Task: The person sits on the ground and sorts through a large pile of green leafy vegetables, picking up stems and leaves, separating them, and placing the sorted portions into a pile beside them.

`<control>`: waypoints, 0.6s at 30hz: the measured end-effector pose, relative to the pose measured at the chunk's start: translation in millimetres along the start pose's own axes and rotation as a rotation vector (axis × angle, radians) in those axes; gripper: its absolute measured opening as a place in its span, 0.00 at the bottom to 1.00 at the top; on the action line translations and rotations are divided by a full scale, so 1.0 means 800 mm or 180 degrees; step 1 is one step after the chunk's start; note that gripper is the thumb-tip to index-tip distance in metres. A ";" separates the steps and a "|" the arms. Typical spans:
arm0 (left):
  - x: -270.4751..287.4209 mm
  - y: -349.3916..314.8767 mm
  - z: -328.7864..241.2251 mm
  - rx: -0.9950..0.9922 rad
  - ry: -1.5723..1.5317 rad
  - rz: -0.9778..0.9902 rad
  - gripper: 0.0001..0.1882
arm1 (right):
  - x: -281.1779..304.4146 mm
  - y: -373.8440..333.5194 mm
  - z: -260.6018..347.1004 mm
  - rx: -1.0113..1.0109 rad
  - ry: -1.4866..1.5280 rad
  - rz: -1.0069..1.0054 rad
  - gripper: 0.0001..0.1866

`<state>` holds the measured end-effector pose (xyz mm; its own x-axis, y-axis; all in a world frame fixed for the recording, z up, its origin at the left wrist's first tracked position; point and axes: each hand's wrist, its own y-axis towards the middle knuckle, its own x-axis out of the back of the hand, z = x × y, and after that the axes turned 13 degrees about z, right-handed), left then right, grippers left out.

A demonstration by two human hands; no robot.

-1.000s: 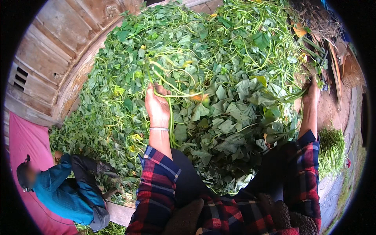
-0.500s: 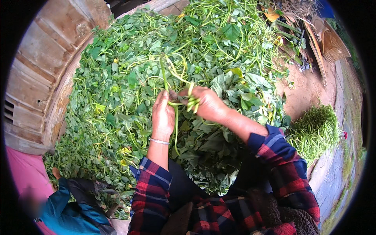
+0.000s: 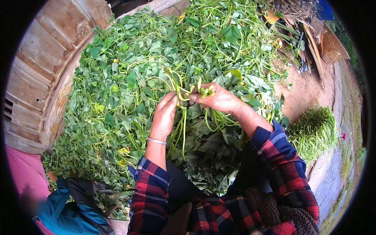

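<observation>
My left hand (image 3: 163, 116), with a silver bangle on its wrist, pinches a long green vine stem (image 3: 184, 135) that dangles below the fingers and curls up above them. Close beside it, my right hand (image 3: 220, 100) is closed around a bunch of thin green stalks (image 3: 206, 91). Their thick ends stick up past the thumb, and the rest trail beneath the palm. Fingertips of both hands nearly meet at the stem; the exact contact is hidden. Under the hands spreads a wide heap of leafy green vines (image 3: 129, 90).
A neat pile of trimmed green stalks (image 3: 315, 135) lies at the right on the ground. Wooden planks (image 3: 47, 74) border the heap at left. A person in a teal jacket (image 3: 74, 213) sits at lower left. A woven basket (image 3: 333, 47) and dry husks are at upper right.
My right hand has turned and shifted slightly right, so the stalks' trailing lengths now show beneath it. The stem in my left hand has come lower and closer to the fingers.
</observation>
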<state>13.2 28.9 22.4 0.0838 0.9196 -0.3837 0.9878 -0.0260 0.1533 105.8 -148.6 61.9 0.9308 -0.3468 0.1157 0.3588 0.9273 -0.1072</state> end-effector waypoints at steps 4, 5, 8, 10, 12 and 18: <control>-0.001 -0.002 0.010 0.0141 0.0697 0.0003 0.14 | -0.005 -0.008 0.013 -0.0260 -0.0597 0.0287 0.19; -0.002 0.000 0.013 0.0164 0.0851 -0.0013 0.14 | -0.007 -0.006 0.007 -0.0204 -0.0999 0.0326 0.20; -0.001 -0.001 0.017 0.0243 0.1141 -0.0030 0.14 | -0.006 -0.007 -0.003 -0.0147 -0.0949 0.0308 0.19; 0.005 -0.007 0.010 0.0298 0.1156 0.0039 0.14 | 0.008 -0.010 0.016 -0.0418 -0.0914 0.0133 0.19; 0.006 -0.009 0.000 0.0374 0.1267 -0.0142 0.13 | 0.029 -0.021 0.033 -0.0630 -0.0125 -0.0881 0.12; 0.012 -0.004 -0.007 0.0092 0.0137 -0.0588 0.12 | 0.074 -0.031 -0.013 -0.0099 0.0825 -0.1531 0.06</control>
<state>9.9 40.3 23.3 -0.1044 0.9258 -0.3634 0.9893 0.1341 0.0575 152.9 -193.5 61.5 0.6466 -0.7578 -0.0878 0.7465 0.6522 -0.1318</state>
